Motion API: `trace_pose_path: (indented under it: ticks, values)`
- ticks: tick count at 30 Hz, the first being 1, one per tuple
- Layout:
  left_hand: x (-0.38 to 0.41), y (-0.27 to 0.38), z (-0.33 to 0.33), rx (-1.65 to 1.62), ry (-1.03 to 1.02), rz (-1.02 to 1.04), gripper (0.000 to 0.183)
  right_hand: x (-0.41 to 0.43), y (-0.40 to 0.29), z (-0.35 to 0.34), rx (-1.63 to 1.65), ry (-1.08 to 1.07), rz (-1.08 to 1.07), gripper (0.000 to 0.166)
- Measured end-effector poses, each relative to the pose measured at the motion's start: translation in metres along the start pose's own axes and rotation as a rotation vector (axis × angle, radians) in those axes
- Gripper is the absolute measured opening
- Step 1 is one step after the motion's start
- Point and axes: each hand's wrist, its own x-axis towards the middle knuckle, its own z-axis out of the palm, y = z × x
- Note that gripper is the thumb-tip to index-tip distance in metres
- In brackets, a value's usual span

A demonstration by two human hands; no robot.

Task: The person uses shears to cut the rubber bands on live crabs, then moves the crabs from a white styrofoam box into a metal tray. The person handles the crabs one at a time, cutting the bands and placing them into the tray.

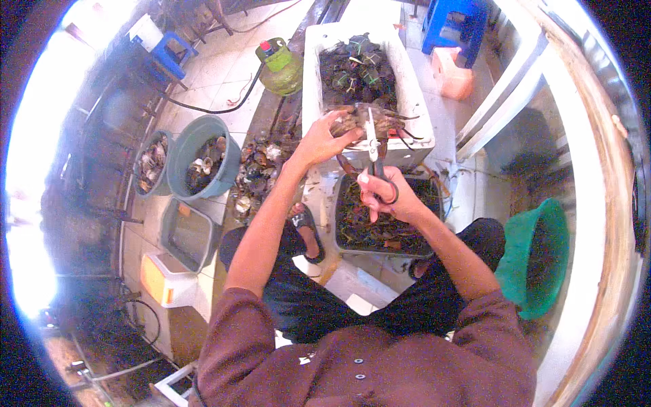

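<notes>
Over the near end of the white foam box (427,119), my left hand (323,140) grips a brown crab (389,121) by its side. Several of the crab's dark legs stick out to the right. My right hand (394,196) holds scissors (373,140) with dark handles, fingers through the loops. The blades point away from me and lie across the crab; whether they are parted I cannot tell. Inside the box sit dark crabs (358,63), several tied with green or pale bands. Below my right hand stands a grey tub (338,224) filled with dark contents and scattered strands.
A green gas cylinder (285,68) with a black hose stands left of the box. Shells (254,168) lie heaped on the floor beside a grey-blue basin (231,157) and a grey bin (168,224). To the right are a green basin (508,269), a pink stool (452,76) and a blue stool (457,25).
</notes>
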Motion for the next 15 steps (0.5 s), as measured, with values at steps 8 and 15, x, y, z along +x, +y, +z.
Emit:
trace_pose_path:
  ticks: [8, 15]
  values:
    - [0.004, -0.014, 0.019, -0.067, 0.344, 0.176, 0.02, -0.009, -0.021, -0.014, -0.373, -0.03, 0.15, 0.045]
    - [0.003, -0.022, -0.013, -0.083, 0.302, 0.109, 0.023, -0.022, -0.049, -0.035, -0.988, 0.335, -0.115, 0.056]
